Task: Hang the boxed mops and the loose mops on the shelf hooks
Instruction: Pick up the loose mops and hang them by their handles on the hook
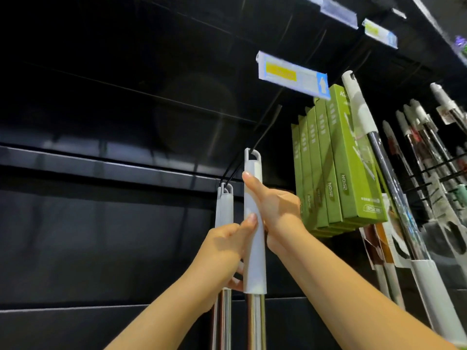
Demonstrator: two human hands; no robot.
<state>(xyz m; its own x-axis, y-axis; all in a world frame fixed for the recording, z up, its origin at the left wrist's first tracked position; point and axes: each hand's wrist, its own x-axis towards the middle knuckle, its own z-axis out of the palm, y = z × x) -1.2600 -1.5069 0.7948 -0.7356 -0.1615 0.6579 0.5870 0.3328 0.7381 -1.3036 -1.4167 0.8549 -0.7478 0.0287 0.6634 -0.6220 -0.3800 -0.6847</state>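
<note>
Head view: both hands are gripping the loose mop (pixel 254 248) by its smooth pale-grey plastic sleeve, with polished steel tube (pixel 255 322) showing below. Long axis is running vertical, loop end up. R hand (pixel 278 210) is sitting higher, nearer the hanging loop (pixel 253 155), thumb lying along the sleeve. L hand (pixel 222 251) is wrapping lower. Loop appears to be riding on the thin black hook rod (pixel 265 127), short of two hung mops (pixel 225 205) further left. Green cardboard boxed mops (pixel 348 160) are hanging at right. Judgement: next move is calling for a slide along the rod, twd the hung pair.

Price label (pixel 293 74) print blurred — mop (pixel 254 251) cut off at bottom edge.
</note>
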